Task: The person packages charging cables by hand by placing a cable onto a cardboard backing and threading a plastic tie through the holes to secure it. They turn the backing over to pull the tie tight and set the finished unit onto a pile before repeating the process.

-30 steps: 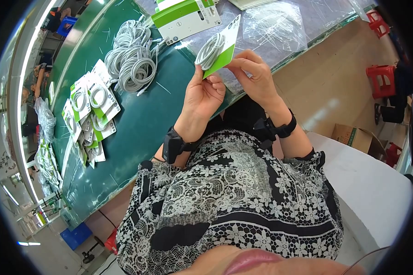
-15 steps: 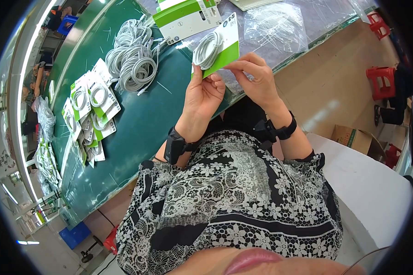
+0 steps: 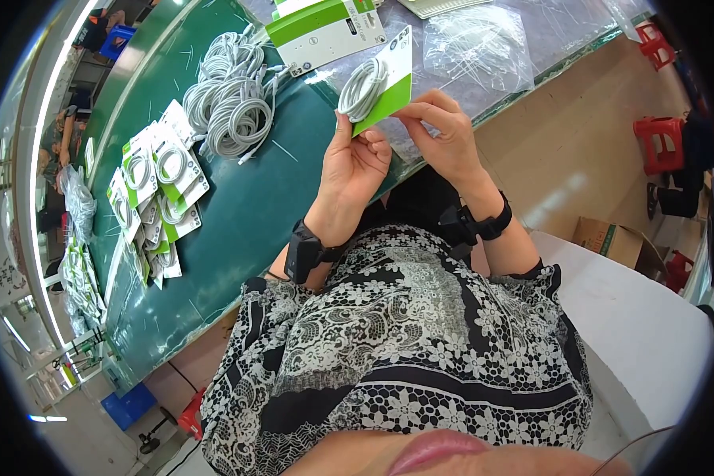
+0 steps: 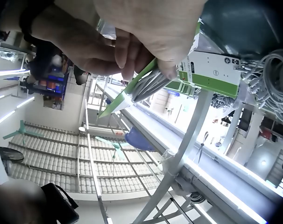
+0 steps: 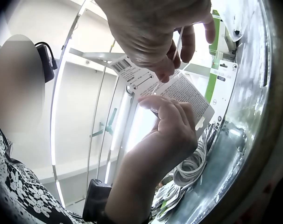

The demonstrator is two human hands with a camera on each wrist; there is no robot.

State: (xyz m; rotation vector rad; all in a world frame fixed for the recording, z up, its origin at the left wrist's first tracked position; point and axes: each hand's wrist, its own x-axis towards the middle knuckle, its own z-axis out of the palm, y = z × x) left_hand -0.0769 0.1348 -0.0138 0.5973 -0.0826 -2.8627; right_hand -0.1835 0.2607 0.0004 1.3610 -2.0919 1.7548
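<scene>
left fingers (image 3: 375,146) tight on the cable card (image 3: 390,101), right fingers (image 3: 425,114) in a pinch on a white strand (image 5: 180,41) (partly hidden)

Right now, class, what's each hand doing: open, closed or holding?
Left hand: holding a green-and-white card with a coiled cable.
Right hand: pinching a thin white tie behind the card.

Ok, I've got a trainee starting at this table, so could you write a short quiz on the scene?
1. In the head view, which hand's thumb sits beside the coiled cable on the held card?
2. True or false: the loose cable pile lies on the green tabletop.
3. In the right wrist view, what is printed on the held card's back? a) a cartoon b) a barcode c) a map

Key: 1. left hand; 2. true; 3. b
</scene>
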